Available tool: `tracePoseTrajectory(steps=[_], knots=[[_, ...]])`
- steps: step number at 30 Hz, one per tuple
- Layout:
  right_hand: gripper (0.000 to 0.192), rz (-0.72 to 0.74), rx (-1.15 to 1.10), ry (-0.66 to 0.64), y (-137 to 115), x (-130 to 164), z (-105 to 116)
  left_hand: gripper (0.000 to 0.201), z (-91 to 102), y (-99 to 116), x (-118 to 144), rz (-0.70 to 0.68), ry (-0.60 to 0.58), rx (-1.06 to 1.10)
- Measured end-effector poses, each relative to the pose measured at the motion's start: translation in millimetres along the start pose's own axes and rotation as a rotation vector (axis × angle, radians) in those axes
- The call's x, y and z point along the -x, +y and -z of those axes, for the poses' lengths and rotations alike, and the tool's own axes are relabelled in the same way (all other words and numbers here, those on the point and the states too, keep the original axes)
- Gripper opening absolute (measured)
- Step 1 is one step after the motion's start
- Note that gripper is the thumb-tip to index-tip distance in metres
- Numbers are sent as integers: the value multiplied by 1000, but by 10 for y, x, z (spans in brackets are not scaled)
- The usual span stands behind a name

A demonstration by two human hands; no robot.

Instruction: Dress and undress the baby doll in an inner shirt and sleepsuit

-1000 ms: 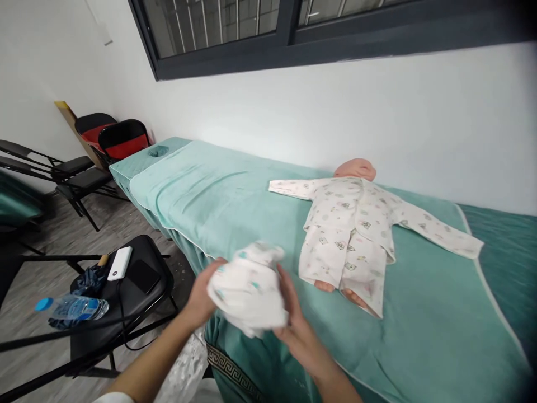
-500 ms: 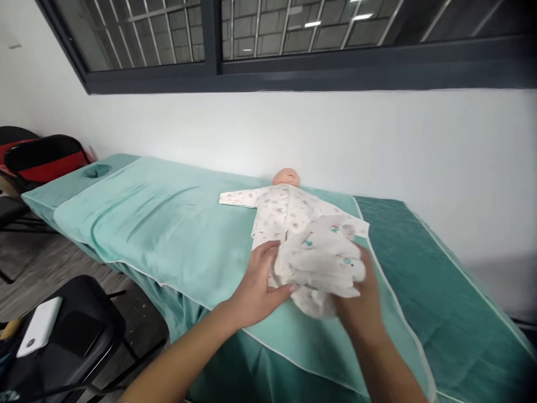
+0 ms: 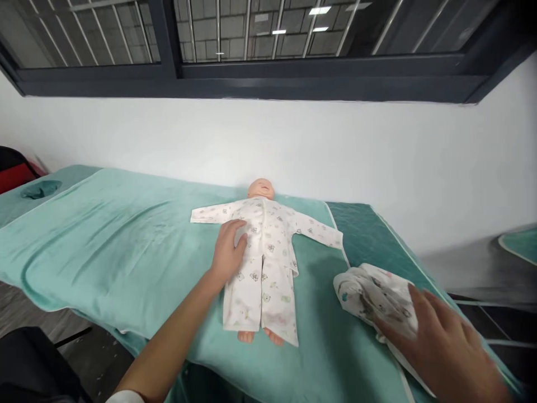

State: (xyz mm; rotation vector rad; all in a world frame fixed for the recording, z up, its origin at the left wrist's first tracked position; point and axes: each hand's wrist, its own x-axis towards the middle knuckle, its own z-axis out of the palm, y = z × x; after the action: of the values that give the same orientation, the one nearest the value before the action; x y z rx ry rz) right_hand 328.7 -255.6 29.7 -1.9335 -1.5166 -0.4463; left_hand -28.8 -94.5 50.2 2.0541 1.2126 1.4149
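Observation:
On a green-covered bed [image 3: 126, 268] lies a baby doll [image 3: 260, 188] on its back, dressed in a white printed shirt [image 3: 279, 224] and matching trousers [image 3: 279, 302]. Its sleeves spread to both sides and its feet show below the trouser legs. Over the left edge of the shirt is my left hand [image 3: 229, 252], thumb and fingers apart, holding nothing; whether it touches the fabric I cannot tell. My right hand [image 3: 444, 341], partly blurred, grips a bundled white printed cloth [image 3: 377, 296] at the bed's right side. Its fingertips are partly hidden by the folds.
A white wall [image 3: 335, 145] runs along the bed's far side, below a dark-framed window [image 3: 268, 84]. Darker green fabric [image 3: 356, 224] covers the right end. A face hole [image 3: 41, 189] is at the far left, with a black chair [image 3: 33, 358] at lower left.
My right hand has carried the bundled cloth from over the doll's legs to the right side. My left hand has come off the cloth and moved to the shirt's edge. The view has shifted right.

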Motion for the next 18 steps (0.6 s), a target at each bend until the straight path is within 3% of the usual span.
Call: tracePoseTrajectory(steps=[1, 4, 7, 9, 13, 18], knots=[[72, 90, -35, -77, -147, -50, -14, 28, -67, -39, -166, -14, -14, -13], [56, 155, -295, -69, -795, -344, -220, 29, -301, -147, -634, -27, -79, -34], [45, 186, -542, -196, -1450, -782, -686, 33, -534, -247, -955, -45, -171, -58], [41, 147, -657, -222, -1727, -1074, -1055, 34, -646, -311, -1050, -72, -215, -99], [40, 10, -768, -321, -1871, -1435, -1610, 39, -727, -403, -1039, -77, -229, -190], [40, 11, -861, -405, -1770, -1442, -1740, 40, -711, -373, -994, -10, -254, -209]])
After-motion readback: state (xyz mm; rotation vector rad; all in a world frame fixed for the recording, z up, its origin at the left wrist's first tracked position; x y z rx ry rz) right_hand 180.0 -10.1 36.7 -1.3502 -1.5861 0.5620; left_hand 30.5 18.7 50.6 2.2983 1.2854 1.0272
